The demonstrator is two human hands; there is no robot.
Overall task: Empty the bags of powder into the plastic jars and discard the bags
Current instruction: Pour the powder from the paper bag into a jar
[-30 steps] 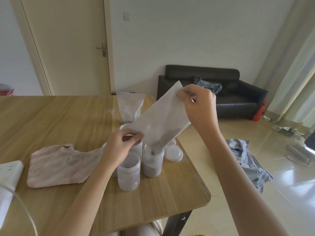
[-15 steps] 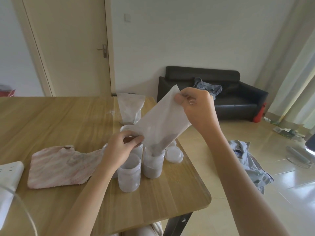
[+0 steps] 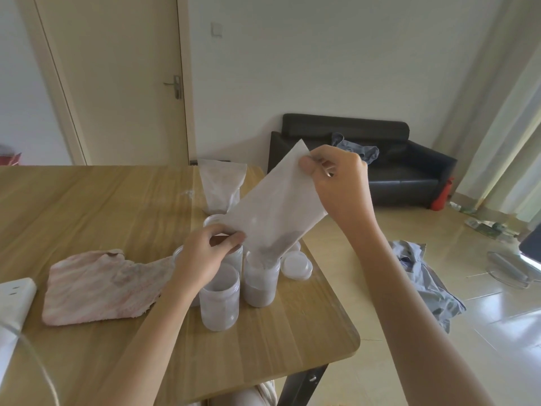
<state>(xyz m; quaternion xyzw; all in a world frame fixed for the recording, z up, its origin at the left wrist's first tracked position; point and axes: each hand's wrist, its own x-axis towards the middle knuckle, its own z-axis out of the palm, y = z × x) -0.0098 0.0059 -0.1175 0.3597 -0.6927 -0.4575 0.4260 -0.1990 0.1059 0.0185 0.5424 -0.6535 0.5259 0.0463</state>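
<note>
A white translucent bag [image 3: 275, 206] hangs tilted over an open plastic jar [image 3: 261, 281], its lower corner in the jar's mouth with dark powder gathered there. My right hand [image 3: 336, 183] pinches the bag's raised upper edge. My left hand [image 3: 205, 253] pinches the bag's lower left corner above the jars. The jar under the bag holds greyish powder to about half its height. A second jar [image 3: 219, 300] stands in front of my left hand. Further jars sit behind, partly hidden by my left hand. Another bag of powder [image 3: 221, 189] stands upright at the table's far edge.
A pink striped cloth [image 3: 102, 285] lies left of the jars on the wooden table [image 3: 87, 206]. White lids [image 3: 296, 263] lie right of the jars near the table's right edge. A white power strip [image 3: 13, 300] sits at the left. Clothes [image 3: 424, 282] lie on the floor; a black sofa [image 3: 409, 177] stands behind.
My right hand has shifted slightly, keeping the bag's upper edge raised. More powder has slid to the lower corner over the jar. My left hand keeps its hold.
</note>
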